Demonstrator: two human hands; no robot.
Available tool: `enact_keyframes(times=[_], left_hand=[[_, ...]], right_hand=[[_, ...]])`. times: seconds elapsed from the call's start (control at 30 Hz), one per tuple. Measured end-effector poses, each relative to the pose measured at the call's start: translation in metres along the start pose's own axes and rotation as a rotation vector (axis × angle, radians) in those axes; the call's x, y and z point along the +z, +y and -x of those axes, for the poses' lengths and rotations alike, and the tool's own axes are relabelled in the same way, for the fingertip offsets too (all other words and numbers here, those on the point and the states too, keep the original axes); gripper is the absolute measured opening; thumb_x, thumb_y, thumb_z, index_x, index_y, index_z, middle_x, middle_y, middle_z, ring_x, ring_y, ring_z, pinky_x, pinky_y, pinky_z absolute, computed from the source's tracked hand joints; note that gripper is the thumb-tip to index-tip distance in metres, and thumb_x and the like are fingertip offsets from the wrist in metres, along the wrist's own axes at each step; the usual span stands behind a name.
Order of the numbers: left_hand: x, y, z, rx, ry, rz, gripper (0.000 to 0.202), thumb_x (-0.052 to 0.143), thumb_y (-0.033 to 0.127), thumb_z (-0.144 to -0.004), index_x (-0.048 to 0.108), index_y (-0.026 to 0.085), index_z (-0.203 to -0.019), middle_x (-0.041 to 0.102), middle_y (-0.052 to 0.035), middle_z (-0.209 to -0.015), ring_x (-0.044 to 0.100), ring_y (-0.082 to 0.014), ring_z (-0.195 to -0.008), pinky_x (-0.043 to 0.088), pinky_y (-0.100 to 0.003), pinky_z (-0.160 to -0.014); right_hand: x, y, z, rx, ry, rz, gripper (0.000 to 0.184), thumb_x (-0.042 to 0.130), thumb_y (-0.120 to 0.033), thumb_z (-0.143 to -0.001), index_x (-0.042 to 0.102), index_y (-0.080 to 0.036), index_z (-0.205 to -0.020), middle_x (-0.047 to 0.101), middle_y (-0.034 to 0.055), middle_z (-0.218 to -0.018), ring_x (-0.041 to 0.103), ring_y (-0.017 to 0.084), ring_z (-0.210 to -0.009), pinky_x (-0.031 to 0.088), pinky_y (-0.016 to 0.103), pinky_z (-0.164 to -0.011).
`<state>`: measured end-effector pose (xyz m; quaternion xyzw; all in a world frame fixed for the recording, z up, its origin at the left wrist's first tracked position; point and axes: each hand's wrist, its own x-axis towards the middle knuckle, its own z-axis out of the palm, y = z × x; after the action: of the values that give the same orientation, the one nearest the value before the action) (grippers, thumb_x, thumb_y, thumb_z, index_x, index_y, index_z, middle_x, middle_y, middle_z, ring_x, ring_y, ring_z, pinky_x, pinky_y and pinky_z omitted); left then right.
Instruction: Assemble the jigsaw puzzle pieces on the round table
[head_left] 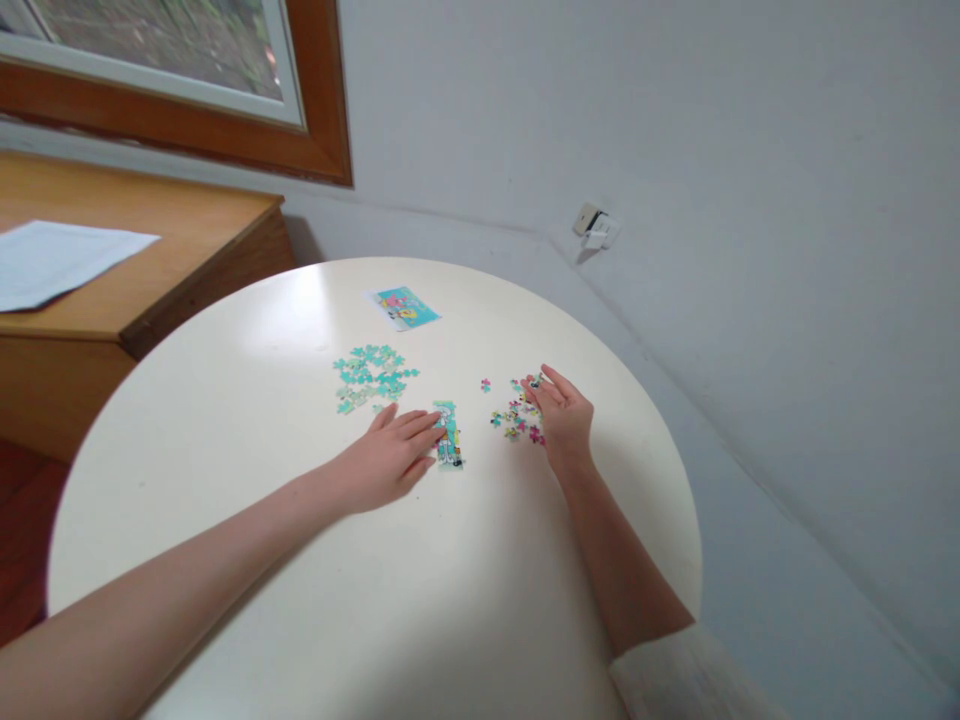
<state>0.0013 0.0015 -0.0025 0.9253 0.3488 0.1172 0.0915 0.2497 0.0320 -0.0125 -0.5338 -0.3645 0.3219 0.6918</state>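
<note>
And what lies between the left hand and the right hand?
In the head view, a joined puzzle strip under the left hand's fingertips, then bare tabletop, then loose pieces by the right hand. One pink piece lies slightly farther back.

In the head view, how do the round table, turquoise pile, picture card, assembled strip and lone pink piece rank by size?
1. Round table
2. Turquoise pile
3. Picture card and assembled strip: too alike to rank; left hand partly covers strip
4. Lone pink piece
</note>
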Motion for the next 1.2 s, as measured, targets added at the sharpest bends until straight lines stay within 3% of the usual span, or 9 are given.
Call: enact_keyframes(times=[0.6,1.2], left_hand=[[-0.0015,0.0006,-0.0002,-0.002,-0.011,-0.004,0.04,0.035,0.025,-0.089,0.048,0.017,-0.125,0.045,-0.012,-0.136,0.04,-0.0257,-0.125,0.024,-0.055,-0.105],[-0.0006,0.0003,0.0003,0.003,0.006,0.002,0.039,0.035,0.026,-0.089,0.049,0.018,-0.125,0.046,-0.0118,-0.135,0.04,-0.0252,-0.125,0.023,-0.054,-0.106]], right_hand=[[-0.0006,0.0025,-0.0005,-0.019,-0.035,0.044,0.044,0.071,-0.026,-0.062,0.063,-0.01,-0.102,0.069,0.0104,-0.083,0.068,0.023,-0.08,0.054,0.041,-0.08],[0.0033,-0.0015,0.0039,0.006,-0.032,0.033,0.043,0.072,-0.025,-0.061,0.063,-0.011,-0.1,0.07,0.0086,-0.08,0.068,0.021,-0.078,0.054,0.038,-0.08]])
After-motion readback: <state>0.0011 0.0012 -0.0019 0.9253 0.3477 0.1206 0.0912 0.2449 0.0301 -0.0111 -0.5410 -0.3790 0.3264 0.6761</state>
